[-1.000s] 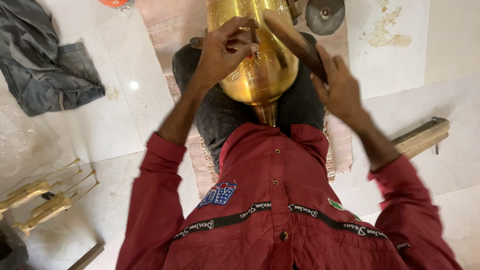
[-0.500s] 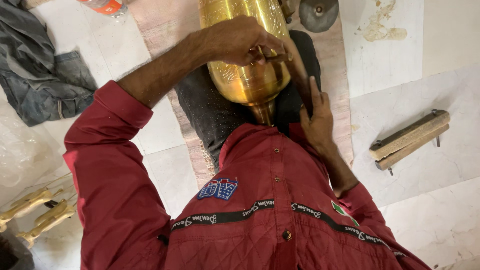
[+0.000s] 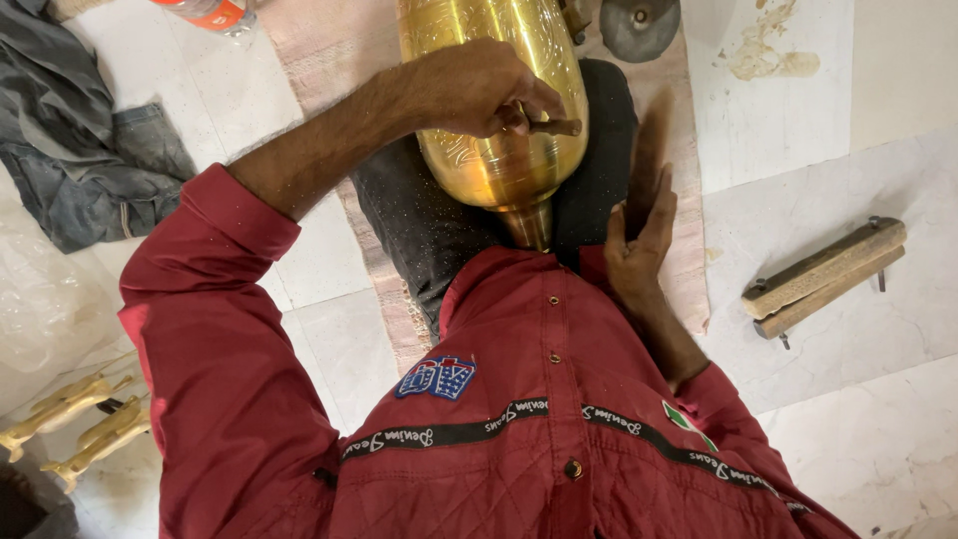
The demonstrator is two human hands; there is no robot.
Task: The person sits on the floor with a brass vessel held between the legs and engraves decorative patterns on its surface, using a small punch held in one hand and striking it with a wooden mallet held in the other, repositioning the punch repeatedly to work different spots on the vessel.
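Observation:
A polished brass vessel (image 3: 499,150) with engraved patterns lies on my lap, its narrow neck pointing at my red jacket. My left hand (image 3: 474,90) rests on top of the vessel, shut on a small dark punch (image 3: 554,127) whose tip lies against the brass. Just right of the vessel's neck, my right hand (image 3: 639,240) grips a brown wooden stick (image 3: 649,150). The stick points up beside the vessel and is blurred by motion.
A pink mat (image 3: 329,50) lies under my legs on the pale tiled floor. Grey cloth (image 3: 80,170) and an orange-labelled bottle (image 3: 215,12) are at the top left, a metal disc (image 3: 639,25) at the top. A wooden clamp (image 3: 823,279) is at the right, brass pieces (image 3: 70,429) at the lower left.
My left hand has settled on the vessel with the punch and its elbow has swung out left. My right hand has dropped from beside the vessel's body to near its neck, stick still moving.

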